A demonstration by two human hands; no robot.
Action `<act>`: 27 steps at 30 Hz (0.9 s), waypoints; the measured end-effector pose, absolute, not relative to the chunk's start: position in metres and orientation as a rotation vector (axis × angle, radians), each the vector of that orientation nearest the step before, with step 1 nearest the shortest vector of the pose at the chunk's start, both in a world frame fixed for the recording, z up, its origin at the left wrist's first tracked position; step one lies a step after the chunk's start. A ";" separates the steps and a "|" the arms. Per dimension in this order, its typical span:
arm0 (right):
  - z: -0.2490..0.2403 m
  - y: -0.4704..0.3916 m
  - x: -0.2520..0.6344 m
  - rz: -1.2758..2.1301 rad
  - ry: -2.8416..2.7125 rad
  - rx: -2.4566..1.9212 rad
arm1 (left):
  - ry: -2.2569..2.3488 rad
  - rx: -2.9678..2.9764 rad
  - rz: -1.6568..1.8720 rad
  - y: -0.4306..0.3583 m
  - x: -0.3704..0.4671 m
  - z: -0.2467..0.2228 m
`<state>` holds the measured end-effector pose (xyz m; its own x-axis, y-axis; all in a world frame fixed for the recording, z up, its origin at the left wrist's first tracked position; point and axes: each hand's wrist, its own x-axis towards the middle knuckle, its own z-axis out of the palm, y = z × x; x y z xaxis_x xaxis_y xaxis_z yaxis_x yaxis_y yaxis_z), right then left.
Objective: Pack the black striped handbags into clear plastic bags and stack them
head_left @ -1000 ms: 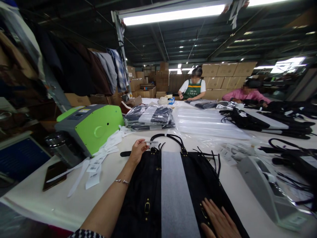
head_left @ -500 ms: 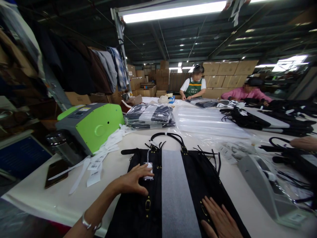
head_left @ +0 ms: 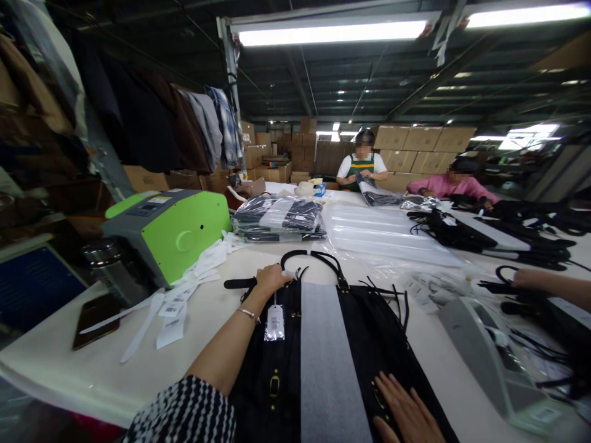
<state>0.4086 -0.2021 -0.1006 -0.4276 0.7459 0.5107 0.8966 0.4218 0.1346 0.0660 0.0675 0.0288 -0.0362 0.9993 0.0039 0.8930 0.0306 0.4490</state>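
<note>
A black bag (head_left: 323, 369) lies flat on the white table, a pale grey strip (head_left: 330, 363) running down its middle. My left hand (head_left: 272, 280) is closed at the bag's upper left, by the base of the looped handle (head_left: 318, 253); what its fingers grip is too small to make out. Below it a white tag (head_left: 274, 323) in clear plastic rests on the black material. My right hand (head_left: 406, 409) lies spread on the lower right of the bag, beside a brass buckle, holding nothing.
Left are a green and grey machine (head_left: 184, 234), a bottle (head_left: 115, 271), a phone (head_left: 96, 320) and label strips (head_left: 170, 323). Wrapped bags (head_left: 279, 215) and plastic sheets (head_left: 383, 234) lie behind. A grey dispenser (head_left: 484, 351) and another person's hand (head_left: 526, 277) are right.
My left hand has moved up from the tag to the handle's base and closed, uncovering the tag. My right hand has stayed nearly in place. The far person has raised a dark wrapped item.
</note>
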 end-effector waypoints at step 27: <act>-0.061 -0.198 0.412 0.178 -2.247 -1.688 | 1.394 2.211 0.546 -0.028 -0.011 0.005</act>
<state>0.4123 -0.1982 -0.0606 -0.2477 0.9517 0.1815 0.9111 0.2925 -0.2904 -0.0109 -0.0282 0.0053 0.4055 0.9103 0.0832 0.7243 -0.3755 0.5782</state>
